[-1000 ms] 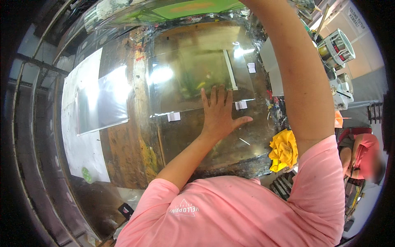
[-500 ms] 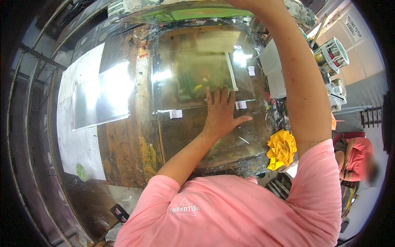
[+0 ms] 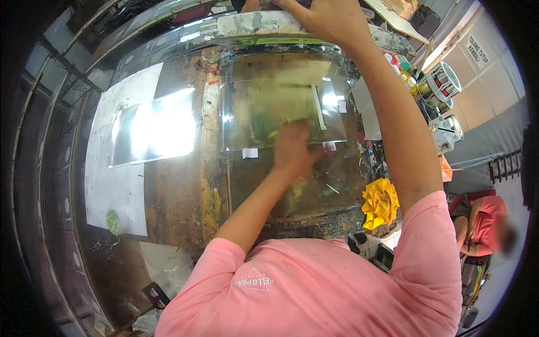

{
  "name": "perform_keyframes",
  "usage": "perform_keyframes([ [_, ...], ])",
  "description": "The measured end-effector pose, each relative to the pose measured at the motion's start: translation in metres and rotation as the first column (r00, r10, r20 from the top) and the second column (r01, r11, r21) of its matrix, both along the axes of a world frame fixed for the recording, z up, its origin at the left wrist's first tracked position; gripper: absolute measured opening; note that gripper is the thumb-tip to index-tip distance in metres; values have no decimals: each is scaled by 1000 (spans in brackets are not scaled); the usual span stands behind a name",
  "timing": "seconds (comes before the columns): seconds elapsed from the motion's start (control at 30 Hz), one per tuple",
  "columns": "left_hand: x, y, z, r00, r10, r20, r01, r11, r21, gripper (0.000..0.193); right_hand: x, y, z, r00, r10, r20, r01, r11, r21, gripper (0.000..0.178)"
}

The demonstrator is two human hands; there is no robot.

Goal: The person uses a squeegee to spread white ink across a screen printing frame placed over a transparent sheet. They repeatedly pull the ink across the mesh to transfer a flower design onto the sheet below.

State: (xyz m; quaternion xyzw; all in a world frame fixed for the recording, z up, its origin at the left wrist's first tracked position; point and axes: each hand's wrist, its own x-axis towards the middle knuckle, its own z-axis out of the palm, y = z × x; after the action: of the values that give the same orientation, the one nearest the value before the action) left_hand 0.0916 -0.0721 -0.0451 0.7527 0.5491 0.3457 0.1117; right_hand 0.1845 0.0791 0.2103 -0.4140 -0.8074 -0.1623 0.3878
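Observation:
My left hand, blurred by motion, lies spread over the near edge of a clear plastic sheet on the work table. Its thumb stands apart from the fingers, and I see nothing held in it. Small white folded pieces sit along the sheet's edge, one beside my thumb. A narrow white strip lies on the sheet beyond my fingers. At the far side my raised right hand grips the paint-stained bar of a frame. A green band shows beneath that bar; the picture's top edge cuts off part of the grip.
A yellow cloth is bunched at the table's right corner. Paint cans stand beyond my right arm. On the left, a shiny clear sheet lies over white paper, near a green round item. A seated person is at right.
My right hand and the frame bar show lower in the picture, and the green band looks narrower. My left hand is now smeared by motion at nearly the same spot. The whole view has shifted slightly.

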Motion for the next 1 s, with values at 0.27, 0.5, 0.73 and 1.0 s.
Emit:
perform_keyframes([
  [0.27, -150, -12, 67, 733, 178, 656, -39, 975, -220, 123, 22, -97, -108, 960, 67, 273, -4, 975, -224, 67],
  [0.5, -138, -41, -22, 912, 390, -128, -409, 893, -186, 105, 32, -120, -205, 953, 267, 146, -62, 639, -767, 37],
  [0.73, -148, 3, -54, 921, 364, -136, -380, 917, -120, 104, 21, -45, -262, 949, 214, 230, -30, 790, -613, 40],
  [1.0, -154, 0, -32, 920, 372, -127, -388, 909, -153, 107, -9, 173, -245, 940, 220, 260, -46, 839, -543, 43],
])
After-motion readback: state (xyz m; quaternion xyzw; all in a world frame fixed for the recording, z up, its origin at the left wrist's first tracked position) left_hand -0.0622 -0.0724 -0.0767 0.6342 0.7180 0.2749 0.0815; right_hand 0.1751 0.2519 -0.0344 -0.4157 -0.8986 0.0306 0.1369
